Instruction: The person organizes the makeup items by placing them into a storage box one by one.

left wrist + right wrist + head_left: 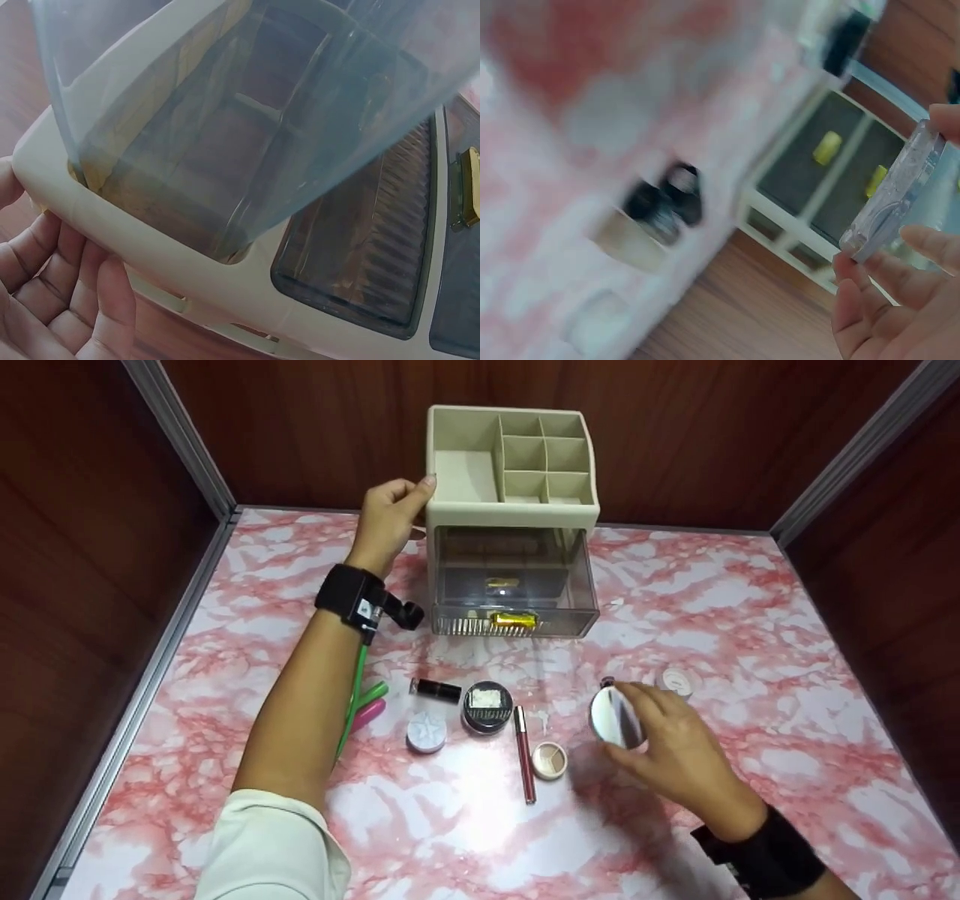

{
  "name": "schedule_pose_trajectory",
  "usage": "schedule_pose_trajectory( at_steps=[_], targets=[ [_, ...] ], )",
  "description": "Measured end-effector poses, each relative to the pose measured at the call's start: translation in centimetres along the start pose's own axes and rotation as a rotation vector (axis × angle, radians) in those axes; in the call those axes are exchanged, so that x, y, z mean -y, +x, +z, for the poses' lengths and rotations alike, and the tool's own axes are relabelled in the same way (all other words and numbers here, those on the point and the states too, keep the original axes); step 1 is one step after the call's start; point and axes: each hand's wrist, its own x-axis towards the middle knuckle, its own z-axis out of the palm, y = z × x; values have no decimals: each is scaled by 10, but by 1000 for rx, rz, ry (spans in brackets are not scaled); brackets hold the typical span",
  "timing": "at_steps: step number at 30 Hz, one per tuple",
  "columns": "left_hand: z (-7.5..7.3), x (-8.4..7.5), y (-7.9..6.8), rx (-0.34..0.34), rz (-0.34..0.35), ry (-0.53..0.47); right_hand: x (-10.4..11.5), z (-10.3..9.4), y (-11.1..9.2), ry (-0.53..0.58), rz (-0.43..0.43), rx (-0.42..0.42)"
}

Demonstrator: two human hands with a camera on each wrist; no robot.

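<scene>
A cream makeup organizer (514, 515) with a see-through drawer (517, 622) pulled out stands at the back of the table. My left hand (390, 521) holds its upper left edge, the thumb on the rim; in the left wrist view the fingers (67, 277) curl under that edge. Above the table at the right, my right hand (679, 742) pinches a round compact (615, 718) with a shiny, mirror-like face. The right wrist view shows the compact (896, 191) edge-on, clear and flat, between thumb and fingers. Near that hand lies a pale round container (676, 682).
On the marbled table lie a black round jar (487, 709), a black tube (436, 690), a white star-lidded pot (427, 733), a red lip gloss (524, 757) and a three-shade palette (549, 761). Green (373, 694) and pink tubes (369, 714) sit beside my left forearm. Brown walls enclose the table.
</scene>
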Motion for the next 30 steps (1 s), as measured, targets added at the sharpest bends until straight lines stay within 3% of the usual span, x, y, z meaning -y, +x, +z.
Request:
schedule_pose_trajectory(
  at_steps=[12, 20, 30],
  targets=[
    [2, 1, 0, -7, 18, 36, 8, -62, 45, -2, 4, -91],
    [0, 2, -1, -17, 19, 16, 17, -76, 78, 3, -66, -161],
    [-1, 0, 0, 0, 10, -4, 32, -94, 136, 17, -57, -71]
  ],
)
